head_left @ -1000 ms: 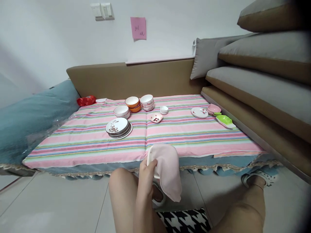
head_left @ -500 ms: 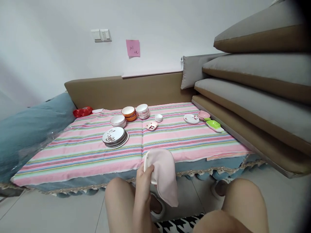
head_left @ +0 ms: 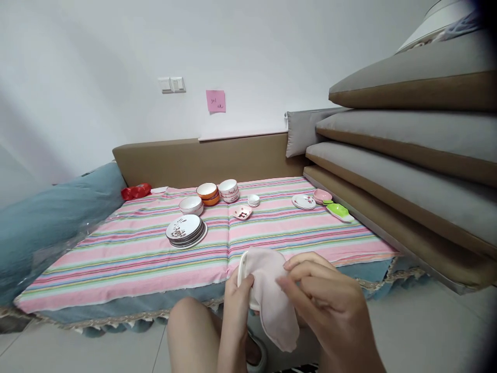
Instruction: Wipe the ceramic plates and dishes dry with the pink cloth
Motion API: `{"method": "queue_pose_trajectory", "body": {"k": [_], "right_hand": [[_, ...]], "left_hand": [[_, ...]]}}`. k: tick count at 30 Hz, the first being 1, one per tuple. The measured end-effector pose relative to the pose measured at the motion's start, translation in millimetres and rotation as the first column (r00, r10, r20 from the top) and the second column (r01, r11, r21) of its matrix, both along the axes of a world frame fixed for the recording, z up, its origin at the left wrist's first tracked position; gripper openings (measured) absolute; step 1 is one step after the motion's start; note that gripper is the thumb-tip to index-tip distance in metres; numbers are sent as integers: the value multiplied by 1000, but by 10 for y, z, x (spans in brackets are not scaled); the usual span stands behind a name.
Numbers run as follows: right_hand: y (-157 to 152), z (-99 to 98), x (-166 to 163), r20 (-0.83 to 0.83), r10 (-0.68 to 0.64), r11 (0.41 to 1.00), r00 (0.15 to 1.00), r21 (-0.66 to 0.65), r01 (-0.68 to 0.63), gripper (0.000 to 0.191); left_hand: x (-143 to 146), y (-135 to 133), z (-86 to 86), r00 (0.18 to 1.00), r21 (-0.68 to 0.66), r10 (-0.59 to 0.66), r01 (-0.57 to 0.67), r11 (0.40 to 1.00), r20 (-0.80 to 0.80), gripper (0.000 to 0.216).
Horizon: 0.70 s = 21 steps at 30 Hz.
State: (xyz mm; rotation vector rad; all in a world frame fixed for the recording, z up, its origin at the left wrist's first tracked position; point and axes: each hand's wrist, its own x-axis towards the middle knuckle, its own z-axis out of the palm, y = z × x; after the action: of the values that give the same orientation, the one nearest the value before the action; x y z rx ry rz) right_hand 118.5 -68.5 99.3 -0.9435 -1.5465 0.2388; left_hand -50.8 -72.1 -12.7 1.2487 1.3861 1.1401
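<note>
standing at ten o'clock from the pale pink cloth point(head_left: 274, 295), the stacked plates point(head_left: 184, 229) sit back from the front edge of the striped cover point(head_left: 155, 267), bowls point(head_left: 212, 200) just behind at eleven. near the view's six o'clock, the left hand point(head_left: 236, 295) pinches that pink cloth and a mostly hidden white dish point(head_left: 241, 267) together, overlapping the edge in view. the right hand point(head_left: 332, 300), half curled, is at the cloth's three o'clock; whether it grips cannot be told. between one and two o'clock, striped cover stretches to the green dish point(head_left: 339, 210), near the stacked cushions point(head_left: 407, 160).
</note>
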Motion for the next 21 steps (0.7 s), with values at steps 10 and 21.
{"method": "queue_pose_trajectory", "body": {"k": [10,21], "right_hand": [[289,-703,-77,86,-86,975,993,-198,102,24],[512,-1099,-263,336,-152,956,930,-188,224,53]], "left_hand": [[298,359,94,993,-92,82,-74,993,85,60],[361,553,279,983,-107,112,-97,990,148,27]]}}
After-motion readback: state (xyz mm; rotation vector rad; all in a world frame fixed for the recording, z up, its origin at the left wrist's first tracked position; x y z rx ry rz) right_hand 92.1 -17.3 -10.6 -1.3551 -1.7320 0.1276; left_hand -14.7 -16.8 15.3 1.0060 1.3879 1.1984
